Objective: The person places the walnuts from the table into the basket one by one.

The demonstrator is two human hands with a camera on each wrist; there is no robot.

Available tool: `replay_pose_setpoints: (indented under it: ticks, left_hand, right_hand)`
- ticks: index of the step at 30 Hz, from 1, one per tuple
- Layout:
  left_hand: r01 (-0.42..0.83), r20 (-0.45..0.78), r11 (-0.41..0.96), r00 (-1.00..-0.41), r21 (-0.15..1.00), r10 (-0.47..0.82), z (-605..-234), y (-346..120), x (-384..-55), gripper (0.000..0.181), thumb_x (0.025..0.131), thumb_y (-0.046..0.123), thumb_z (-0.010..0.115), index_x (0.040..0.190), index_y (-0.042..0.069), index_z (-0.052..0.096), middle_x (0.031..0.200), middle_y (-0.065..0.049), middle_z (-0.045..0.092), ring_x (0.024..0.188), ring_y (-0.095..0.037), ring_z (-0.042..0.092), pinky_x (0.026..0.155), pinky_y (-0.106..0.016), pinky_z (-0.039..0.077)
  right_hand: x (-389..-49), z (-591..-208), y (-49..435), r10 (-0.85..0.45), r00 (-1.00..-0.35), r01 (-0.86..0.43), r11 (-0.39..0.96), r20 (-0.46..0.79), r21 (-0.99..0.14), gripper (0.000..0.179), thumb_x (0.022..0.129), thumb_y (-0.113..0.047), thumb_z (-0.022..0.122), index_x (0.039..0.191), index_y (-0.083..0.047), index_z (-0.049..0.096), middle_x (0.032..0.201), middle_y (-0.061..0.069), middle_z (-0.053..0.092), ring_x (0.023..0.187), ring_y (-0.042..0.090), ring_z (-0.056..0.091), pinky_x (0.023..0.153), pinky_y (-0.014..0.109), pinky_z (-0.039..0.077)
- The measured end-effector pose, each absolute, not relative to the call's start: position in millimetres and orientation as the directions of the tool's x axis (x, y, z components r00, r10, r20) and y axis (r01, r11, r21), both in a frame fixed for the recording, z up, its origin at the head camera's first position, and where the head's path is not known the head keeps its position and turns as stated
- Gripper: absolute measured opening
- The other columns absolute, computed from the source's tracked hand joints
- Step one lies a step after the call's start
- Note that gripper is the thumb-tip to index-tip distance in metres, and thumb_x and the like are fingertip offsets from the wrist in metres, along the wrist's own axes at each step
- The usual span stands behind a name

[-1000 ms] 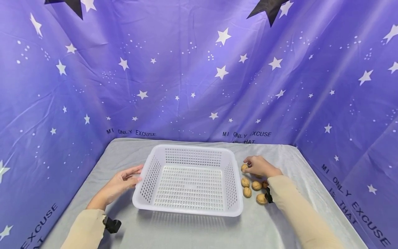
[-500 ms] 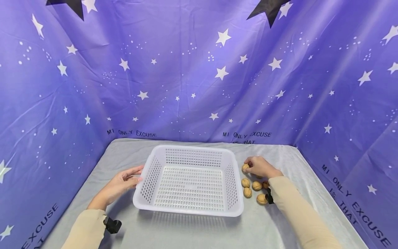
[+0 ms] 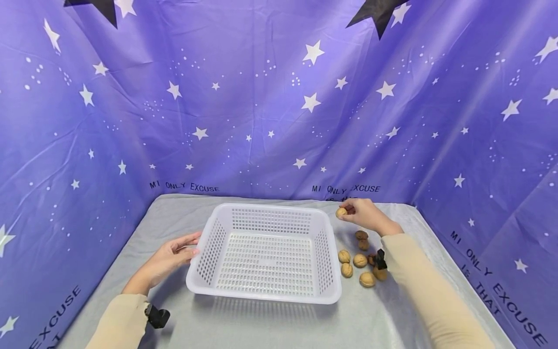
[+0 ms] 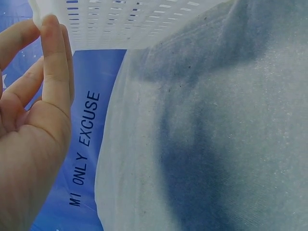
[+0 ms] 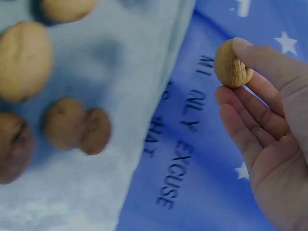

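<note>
A white plastic basket (image 3: 268, 264) with slotted walls stands on the grey cloth; only its own perforated floor shows inside. My left hand (image 3: 165, 259) pinches the basket's left rim between thumb and fingers, also seen in the left wrist view, where the hand (image 4: 41, 110) grips the white edge. Raised beyond the basket's far right corner, my right hand (image 3: 366, 214) holds a walnut (image 3: 341, 213) between thumb and fingertips. The right wrist view shows that walnut (image 5: 231, 65) clear of the cloth. Several more walnuts (image 3: 360, 260) lie right of the basket, below my right hand.
Grey cloth (image 3: 253, 327) covers the table. Purple star-printed curtains (image 3: 261, 121) hang along the back and both sides. A dark camera (image 3: 158, 316) is on the left wrist, another (image 3: 381, 259) on the right.
My right hand has lifted the walnut up and away from the others, uncovering two walnuts beneath where it was. The left hand and the basket stay in place.
</note>
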State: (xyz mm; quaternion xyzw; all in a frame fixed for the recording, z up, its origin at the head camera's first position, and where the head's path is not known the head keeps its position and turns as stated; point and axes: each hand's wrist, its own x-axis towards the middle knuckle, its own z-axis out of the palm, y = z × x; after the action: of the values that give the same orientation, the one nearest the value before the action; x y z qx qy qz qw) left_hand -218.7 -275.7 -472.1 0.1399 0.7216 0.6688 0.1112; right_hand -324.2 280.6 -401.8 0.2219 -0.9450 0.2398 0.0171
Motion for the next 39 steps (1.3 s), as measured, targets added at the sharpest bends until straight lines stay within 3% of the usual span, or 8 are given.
replay_pose_setpoints:
  ticks: [11,20,27,31,39]
  left_hand:
    - [0.049,0.024,0.062,-0.933,0.997,0.359,-471.7,-275.7,-219.8,0.062,0.099,0.002,0.060,0.151,-0.010,0.030,0.142,-0.032,0.044,0.111,-0.018,0.063,0.091,-0.034,0.055]
    - [0.047,0.018,0.070,-0.932,0.996,0.361,-471.8,-274.4,-219.9,0.062,0.099,0.003,0.061,0.151,-0.010,0.030,0.141,-0.031,0.045,0.112,-0.018,0.063,0.092,-0.034,0.055]
    - [0.026,-0.006,0.087,-0.938,0.996,0.347,-472.2,-274.3,-220.3,0.062,0.098,0.005,0.063,0.152,-0.008,0.032,0.141,-0.026,0.048,0.112,-0.018,0.063,0.093,-0.034,0.054]
    - [0.041,0.007,0.088,-0.935,0.995,0.356,-472.8,-274.3,-221.6,0.062,0.099,0.005,0.061,0.152,-0.008,0.031,0.142,-0.028,0.047,0.113,-0.019,0.063,0.093,-0.034,0.054]
    - [0.018,-0.020,0.107,-0.941,0.994,0.339,-472.3,-275.7,-218.8,0.063,0.099,0.007,0.062,0.153,-0.005,0.032,0.144,-0.029,0.044,0.114,-0.021,0.062,0.093,-0.034,0.054]
  right_hand:
    - [-333.3,-368.7,225.8,-0.480,-0.858,-0.506,0.730,0.181,-0.460,0.032,0.089,-0.014,0.077,0.117,0.002,0.070,0.101,0.008,0.071,0.094,0.023,0.067,0.082,0.037,0.057]
    - [-337.3,-367.0,158.0,-0.588,-0.792,-0.593,0.677,0.164,-0.436,0.034,0.089,-0.019,0.076,0.119,-0.003,0.070,0.103,0.005,0.072,0.094,0.017,0.068,0.085,0.030,0.056]
    - [-333.2,-383.0,105.1,-0.673,-0.728,-0.646,0.606,0.134,-0.465,0.033,0.091,-0.016,0.075,0.120,-0.002,0.070,0.106,0.004,0.072,0.093,0.012,0.067,0.084,0.023,0.054]
    - [-330.1,-398.9,81.6,-0.709,-0.695,-0.658,0.564,0.115,-0.500,0.031,0.091,-0.014,0.075,0.120,-0.004,0.070,0.106,0.003,0.072,0.093,0.011,0.066,0.084,0.020,0.053]
    - [-326.2,-443.7,44.8,-0.716,-0.695,-0.618,0.552,0.061,-0.559,0.028,0.091,-0.015,0.075,0.118,-0.007,0.070,0.102,-0.004,0.070,0.093,0.005,0.064,0.085,0.016,0.051]
